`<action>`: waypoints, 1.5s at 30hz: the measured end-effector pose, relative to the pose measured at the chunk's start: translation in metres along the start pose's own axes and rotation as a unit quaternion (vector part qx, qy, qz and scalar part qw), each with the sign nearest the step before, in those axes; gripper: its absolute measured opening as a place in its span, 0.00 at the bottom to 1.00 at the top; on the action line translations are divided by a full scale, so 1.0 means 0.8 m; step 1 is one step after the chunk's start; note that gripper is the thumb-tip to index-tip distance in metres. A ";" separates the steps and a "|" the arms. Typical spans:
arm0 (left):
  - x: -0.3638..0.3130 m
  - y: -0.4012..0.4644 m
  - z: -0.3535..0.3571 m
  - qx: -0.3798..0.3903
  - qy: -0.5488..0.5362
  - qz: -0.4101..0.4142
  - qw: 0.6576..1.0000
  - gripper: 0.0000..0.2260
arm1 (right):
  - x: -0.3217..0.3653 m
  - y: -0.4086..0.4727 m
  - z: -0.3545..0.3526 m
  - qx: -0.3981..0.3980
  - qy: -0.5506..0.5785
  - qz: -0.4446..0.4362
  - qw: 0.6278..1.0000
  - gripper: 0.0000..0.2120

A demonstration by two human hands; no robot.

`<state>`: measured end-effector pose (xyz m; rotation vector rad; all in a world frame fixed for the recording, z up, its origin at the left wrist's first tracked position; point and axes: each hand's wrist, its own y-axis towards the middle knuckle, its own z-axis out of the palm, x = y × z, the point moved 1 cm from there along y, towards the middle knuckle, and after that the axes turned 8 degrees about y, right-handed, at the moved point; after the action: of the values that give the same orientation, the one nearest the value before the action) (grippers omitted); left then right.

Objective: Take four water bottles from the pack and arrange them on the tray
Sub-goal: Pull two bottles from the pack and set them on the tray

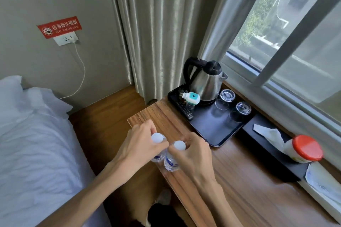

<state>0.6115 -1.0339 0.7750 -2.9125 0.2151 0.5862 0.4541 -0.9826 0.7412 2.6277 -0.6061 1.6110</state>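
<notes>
Head view: hands (140, 143) grip two bottles (171, 160) at desk edge (144, 118), tray (217, 131) near.

**Soft daylight, warped edges**

Daylight pours in from the window (287, 29) on the right, bright and slightly washed out there. A sheen sits on the wooden surface (249, 180), and the kettle (206, 83) catches reflections. Shadows are soft. Wide-angle bending curves the window frame and curtain (156, 29). Fine detail is smeared throughout.
</notes>
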 end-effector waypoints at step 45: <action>-0.061 0.227 0.040 0.185 -0.027 0.379 0.906 0.13 | 0.036 0.086 -0.009 -0.247 -0.018 0.224 0.943 0.17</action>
<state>0.5243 -1.1997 0.7414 -2.3600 1.3229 0.6259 0.4368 -1.0544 0.7559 2.2453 -1.4754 1.2532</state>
